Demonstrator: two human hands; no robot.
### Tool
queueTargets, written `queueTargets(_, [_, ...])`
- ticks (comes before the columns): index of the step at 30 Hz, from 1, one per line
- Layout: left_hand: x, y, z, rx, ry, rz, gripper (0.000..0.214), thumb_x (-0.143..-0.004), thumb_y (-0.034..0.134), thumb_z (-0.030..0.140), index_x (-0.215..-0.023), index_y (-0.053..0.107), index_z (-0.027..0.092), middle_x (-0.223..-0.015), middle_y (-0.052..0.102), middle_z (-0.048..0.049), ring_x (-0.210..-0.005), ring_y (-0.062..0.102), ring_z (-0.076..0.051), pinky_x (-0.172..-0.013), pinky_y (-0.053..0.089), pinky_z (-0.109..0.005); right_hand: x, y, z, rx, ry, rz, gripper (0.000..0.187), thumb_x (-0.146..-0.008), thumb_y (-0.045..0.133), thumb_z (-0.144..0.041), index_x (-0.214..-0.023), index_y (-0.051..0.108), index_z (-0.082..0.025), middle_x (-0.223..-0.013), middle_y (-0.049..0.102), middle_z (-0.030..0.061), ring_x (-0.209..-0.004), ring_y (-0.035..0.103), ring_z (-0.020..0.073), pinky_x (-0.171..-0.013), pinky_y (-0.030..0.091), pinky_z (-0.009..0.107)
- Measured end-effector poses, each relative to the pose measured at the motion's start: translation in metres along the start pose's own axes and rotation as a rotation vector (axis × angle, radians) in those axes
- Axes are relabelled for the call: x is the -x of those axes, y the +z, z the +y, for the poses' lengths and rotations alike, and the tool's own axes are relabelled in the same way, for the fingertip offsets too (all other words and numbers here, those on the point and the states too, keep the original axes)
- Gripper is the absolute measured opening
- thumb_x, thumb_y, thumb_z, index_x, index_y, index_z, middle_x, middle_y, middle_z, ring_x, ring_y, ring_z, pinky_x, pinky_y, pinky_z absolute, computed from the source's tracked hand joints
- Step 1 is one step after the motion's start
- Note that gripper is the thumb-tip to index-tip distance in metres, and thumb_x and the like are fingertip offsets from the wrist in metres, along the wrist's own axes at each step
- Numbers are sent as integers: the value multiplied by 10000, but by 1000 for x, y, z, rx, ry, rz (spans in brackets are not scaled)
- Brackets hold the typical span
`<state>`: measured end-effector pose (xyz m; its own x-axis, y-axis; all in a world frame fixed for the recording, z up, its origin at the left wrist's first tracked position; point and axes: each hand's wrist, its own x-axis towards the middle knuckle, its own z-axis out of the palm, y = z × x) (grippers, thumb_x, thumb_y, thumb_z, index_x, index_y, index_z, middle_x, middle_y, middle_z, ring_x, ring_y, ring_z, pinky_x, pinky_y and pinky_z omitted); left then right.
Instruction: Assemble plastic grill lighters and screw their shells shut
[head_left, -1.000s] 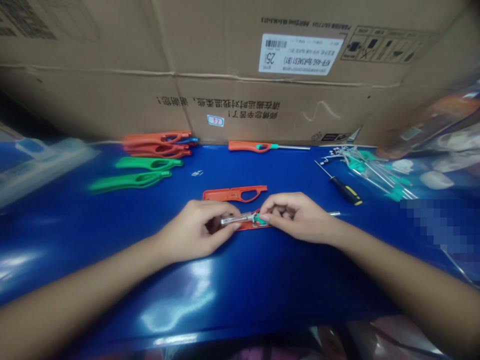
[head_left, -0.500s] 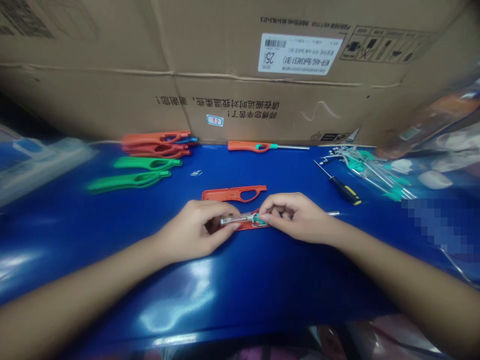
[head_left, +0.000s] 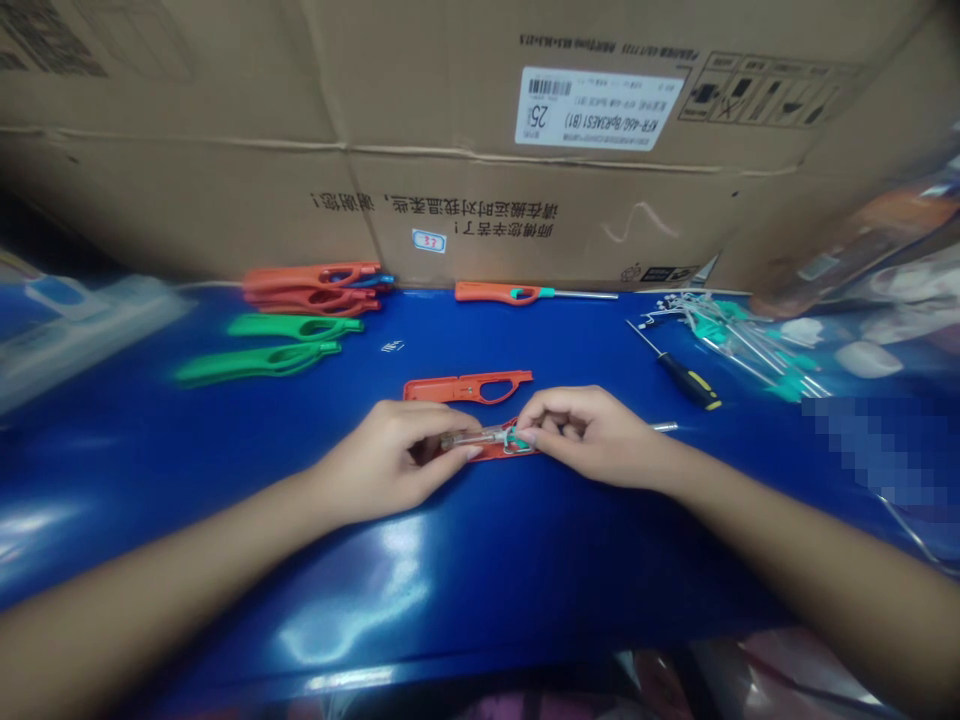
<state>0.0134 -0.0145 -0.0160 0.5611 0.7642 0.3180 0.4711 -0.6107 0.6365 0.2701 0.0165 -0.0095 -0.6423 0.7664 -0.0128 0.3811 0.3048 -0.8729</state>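
Note:
On the blue table, an orange lighter shell half [head_left: 491,454] lies under both hands. My left hand [head_left: 397,455] is closed, thumb and fingers around a clear fuel tank [head_left: 469,438] at the shell's left part. With bent fingers, my right hand [head_left: 589,435] pinches the green trigger part [head_left: 517,438] at the tank's right end, hiding much of it. A thin pale wire curls beside the trigger. From behind my right hand a metal tube tip [head_left: 666,427] sticks out. Just beyond my hands is a second orange shell half [head_left: 450,389], its inside facing up.
Orange lighter shells [head_left: 307,290] and green shells [head_left: 262,365] lie back left. An orange lighter with a metal tube [head_left: 487,292] rests by the cardboard box [head_left: 450,120]. A screwdriver [head_left: 690,380] and a pile of metal tubes with green parts [head_left: 750,345] are at right.
The clear tank has shifted slightly at my left fingers and now looks darker, with orange showing through it. Both hands stay almost where they were.

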Motion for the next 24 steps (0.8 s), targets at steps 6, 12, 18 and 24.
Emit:
queueTargets(6, [0,0,-2,0,14,3,209,-957,626,267,-1096,753,175,-935,795,-63,-566,633,-90,-536,466,-188,0,0,1,4,8,1,172,-925,614,-310,-881,678,-156,-645,536,-30,-537,433,70,-477,322,200])
queueTargets(12, [0,1,-3,29,-14,-1,224,-960,627,277,-1114,764,188,-1007,796,-74,-692,715,-133,-588,520,-197,0,0,2,-11,18,-2,173,-925,613,-313,-879,672,-157,-640,522,-34,-540,426,71,-474,318,199])
queueTargets(18, [-1,1,-3,74,-42,10,232,-950,639,276,-1121,772,194,-1017,797,-77,-724,728,-150,-610,545,-208,0,0,1,-32,33,1,186,-921,613,-333,-884,673,-161,-640,519,-34,-544,423,76,-477,316,202])
queueTargets(24, [-1,1,-1,91,-40,-11,233,-954,634,266,-1129,772,199,-1020,795,-74,-734,725,-149,-630,551,-213,0,0,1,-30,32,-2,191,-923,609,-339,-882,671,-164,-641,527,-31,-546,430,78,-478,320,206])
